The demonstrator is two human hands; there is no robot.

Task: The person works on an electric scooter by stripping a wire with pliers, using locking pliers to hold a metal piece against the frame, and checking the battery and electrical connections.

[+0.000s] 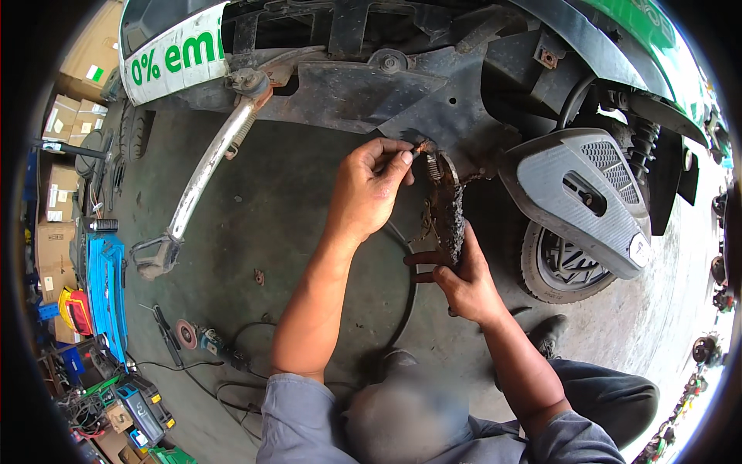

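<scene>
My left hand is closed in a pinch beside the top of a coil spring, on something small and dark with a rusty tip that I cannot make out clearly. My right hand grips the lower part of a dark, crusted metal stand piece, which carries the spring and hangs below the black underside panel of a raised green-and-white vehicle. Some right fingertips are behind the piece. Left of my hands, a worn silver stand arm with its own spring angles down from the vehicle.
A grey cover and wheel are at the right. An angle grinder, cables and hand tools lie on the concrete floor. Cardboard boxes, a blue plastic piece and a tool case line the left side.
</scene>
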